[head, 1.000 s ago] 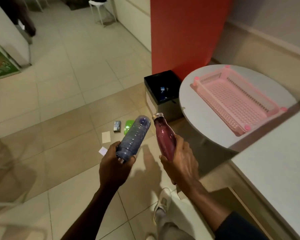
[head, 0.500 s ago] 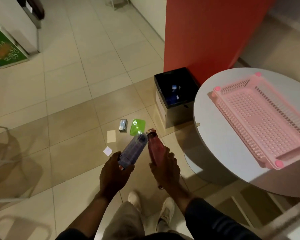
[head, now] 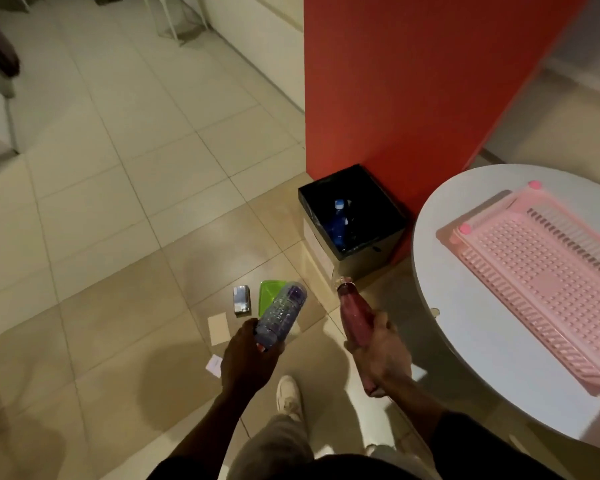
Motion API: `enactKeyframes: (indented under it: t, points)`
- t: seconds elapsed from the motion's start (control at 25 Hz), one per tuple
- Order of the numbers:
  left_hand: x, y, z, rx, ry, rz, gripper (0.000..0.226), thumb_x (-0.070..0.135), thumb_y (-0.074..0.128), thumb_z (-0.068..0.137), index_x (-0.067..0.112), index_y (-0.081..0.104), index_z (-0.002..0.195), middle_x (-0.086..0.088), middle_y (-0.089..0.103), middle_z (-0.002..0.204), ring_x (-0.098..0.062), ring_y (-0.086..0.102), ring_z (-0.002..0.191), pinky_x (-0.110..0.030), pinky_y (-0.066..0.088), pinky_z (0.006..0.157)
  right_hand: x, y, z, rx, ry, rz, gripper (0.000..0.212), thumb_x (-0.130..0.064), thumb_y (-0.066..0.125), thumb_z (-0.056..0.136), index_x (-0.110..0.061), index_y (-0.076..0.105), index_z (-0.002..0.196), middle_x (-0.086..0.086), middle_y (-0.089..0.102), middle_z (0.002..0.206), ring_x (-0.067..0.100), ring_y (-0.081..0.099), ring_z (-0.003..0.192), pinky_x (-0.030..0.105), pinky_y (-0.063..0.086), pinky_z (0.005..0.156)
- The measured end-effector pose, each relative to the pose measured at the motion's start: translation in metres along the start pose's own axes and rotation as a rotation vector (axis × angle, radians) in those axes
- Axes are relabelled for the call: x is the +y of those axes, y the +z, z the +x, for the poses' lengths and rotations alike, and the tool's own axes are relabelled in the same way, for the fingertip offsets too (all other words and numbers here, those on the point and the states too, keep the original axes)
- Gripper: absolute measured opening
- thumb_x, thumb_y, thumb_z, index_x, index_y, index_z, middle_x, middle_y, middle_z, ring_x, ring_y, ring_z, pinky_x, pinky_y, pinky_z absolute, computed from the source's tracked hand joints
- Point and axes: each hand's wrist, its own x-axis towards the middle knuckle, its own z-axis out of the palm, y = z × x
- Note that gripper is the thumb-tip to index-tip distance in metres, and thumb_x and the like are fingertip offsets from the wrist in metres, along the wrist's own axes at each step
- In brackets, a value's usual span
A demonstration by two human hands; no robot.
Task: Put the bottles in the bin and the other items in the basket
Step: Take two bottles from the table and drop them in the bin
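Note:
My left hand [head: 246, 358] grips a clear bluish plastic bottle [head: 283, 311] by its neck end, its base pointing up and away. My right hand [head: 378, 351] holds a maroon metal bottle [head: 355, 311] with a silver cap, tilted toward the bin. The black-lined square bin [head: 385, 216] stands on the floor against a red wall, just beyond the maroon bottle, with a blue-capped bottle [head: 338, 220] inside. A pink slotted basket [head: 541, 271] lies empty on a round white table [head: 471, 341] at the right.
On the tiled floor in front of my hands lie a green lid [head: 269, 292], a small silver box [head: 241, 298], a beige card [head: 219, 329] and a white paper scrap [head: 214, 365]. My shoe [head: 288, 396] is below them. The red wall [head: 413, 81] rises behind the bin.
The view has shifted closer to the bin. My two hands have spread apart, and the maroon bottle has moved right, nearer the bin's front corner.

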Motion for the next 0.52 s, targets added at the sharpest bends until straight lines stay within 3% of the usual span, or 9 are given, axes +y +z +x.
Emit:
enactKeyframes:
  t: [0.24, 0.4, 0.52]
  points:
    - [0.035, -0.019, 0.114, -0.111, 0.101, 0.050, 0.059, 0.052, 0.083, 0.078, 0.027, 0.059, 0.126, 0.008, 0.075, 0.111, -0.019, 0.072, 0.096, -0.025, 0.051, 0.067, -0.039, -0.014, 0.048, 0.083, 0.193, 0.192, 0.077, -0.055, 0.086, 0.072, -0.028, 0.040, 0.127, 0.001, 0.066, 0.112, 0.020, 0.063, 0.078, 0.032, 0.051, 0.071]
    - [0.062, -0.003, 0.156, -0.178, 0.155, 0.031, 0.054, 0.055, 0.077, 0.078, 0.026, 0.059, 0.120, 0.005, 0.074, 0.108, -0.021, 0.071, 0.095, -0.038, 0.061, 0.077, -0.050, -0.021, 0.074, 0.090, 0.225, 0.277, 0.069, -0.059, 0.082, 0.074, -0.026, 0.043, 0.120, -0.003, 0.067, 0.102, 0.012, 0.064, 0.073, 0.027, 0.049, 0.066]
    - [0.088, 0.026, 0.192, -0.211, 0.173, 0.039, 0.056, 0.060, 0.071, 0.076, 0.024, 0.061, 0.117, 0.007, 0.072, 0.097, -0.014, 0.070, 0.085, -0.034, 0.061, 0.067, -0.045, -0.031, 0.123, 0.082, 0.260, 0.319, 0.069, -0.064, 0.080, 0.074, -0.026, 0.042, 0.118, -0.004, 0.068, 0.101, 0.008, 0.063, 0.074, 0.024, 0.046, 0.059]
